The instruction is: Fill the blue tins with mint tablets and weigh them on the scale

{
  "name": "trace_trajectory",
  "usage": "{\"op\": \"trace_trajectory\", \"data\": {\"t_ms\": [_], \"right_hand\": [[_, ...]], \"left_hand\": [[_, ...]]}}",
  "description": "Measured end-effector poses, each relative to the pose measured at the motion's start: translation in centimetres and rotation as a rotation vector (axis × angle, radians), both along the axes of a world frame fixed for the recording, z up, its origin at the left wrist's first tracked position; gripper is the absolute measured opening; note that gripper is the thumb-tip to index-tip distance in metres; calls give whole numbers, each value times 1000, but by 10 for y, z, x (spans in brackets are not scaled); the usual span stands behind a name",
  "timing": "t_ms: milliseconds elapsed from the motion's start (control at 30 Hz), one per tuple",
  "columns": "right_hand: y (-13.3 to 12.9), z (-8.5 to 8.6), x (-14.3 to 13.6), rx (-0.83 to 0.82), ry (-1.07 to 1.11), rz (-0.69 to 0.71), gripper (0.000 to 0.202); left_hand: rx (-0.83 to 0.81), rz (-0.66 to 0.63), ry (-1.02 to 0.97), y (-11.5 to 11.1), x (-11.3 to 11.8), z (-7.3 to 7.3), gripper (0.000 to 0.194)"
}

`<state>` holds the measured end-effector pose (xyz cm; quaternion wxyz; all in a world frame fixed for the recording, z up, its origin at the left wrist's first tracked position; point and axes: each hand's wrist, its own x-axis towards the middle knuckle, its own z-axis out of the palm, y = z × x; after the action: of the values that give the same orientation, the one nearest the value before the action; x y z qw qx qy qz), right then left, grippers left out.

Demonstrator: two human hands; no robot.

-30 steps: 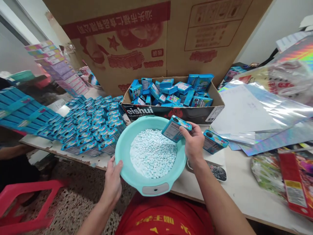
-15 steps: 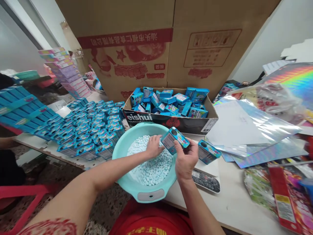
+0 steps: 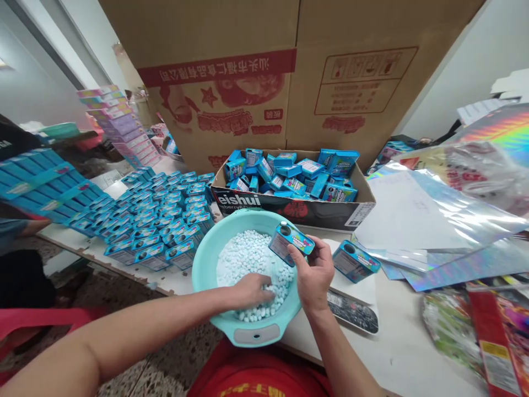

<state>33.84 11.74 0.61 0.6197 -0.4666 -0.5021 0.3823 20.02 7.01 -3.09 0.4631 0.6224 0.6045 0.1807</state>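
Observation:
My left hand (image 3: 251, 291) is down in the near part of a turquoise basin (image 3: 202, 259), touching small pale-blue candies (image 3: 243, 251). Its fingers look apart and partly curled, with blurred tips; I cannot see any candy held. My right hand (image 3: 316, 273) grips a small blue candy box (image 3: 290, 242) by its right end, thumb on the near side. The box is tilted over the basin's right side, and a pale candy sits at the round hole in its top. Just right of that hand, another blue box (image 3: 356, 261) stands on a white scale (image 3: 355, 289).
Behind the basin, a carton (image 3: 359, 215) holds many blue boxes, backed by a large cardboard box (image 3: 248, 33). Rows of blue boxes (image 3: 152, 220) stand left. Shiny sheets (image 3: 421, 220) and plastic packaging (image 3: 450, 331) lie right. Another person's arm (image 3: 35, 226) shows at far left.
My left hand has moved toward me through the candies, away from the box. My right hand still holds the box, now slightly lower. The view has shifted a little.

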Motion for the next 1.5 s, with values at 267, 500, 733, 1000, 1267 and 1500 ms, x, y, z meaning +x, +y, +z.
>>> {"op": "trace_trajectory", "data": {"t_ms": [267,500,733,1000,1267,1500], "right_hand": [[-11,13,7,-94,-309,233,34],[-22,12,-10,-105,-491,414,29],[-28,13,-19,-91,-530,452,26],[-28,16,-19,-119,-499,459,28],[-30,15,-17,-202,-456,459,28],[-33,19,-16,-206,-415,419,31]], "left_hand": [[-368,672,-899,-6,-40,38,27],[68,916,-1253,17,-26,62,26],[249,973,-1101,26,-13,54,30],[294,918,-994,26,-15,57,27],[265,884,-996,27,-10,60,33],[296,882,-979,25,-6,65,41]]}}
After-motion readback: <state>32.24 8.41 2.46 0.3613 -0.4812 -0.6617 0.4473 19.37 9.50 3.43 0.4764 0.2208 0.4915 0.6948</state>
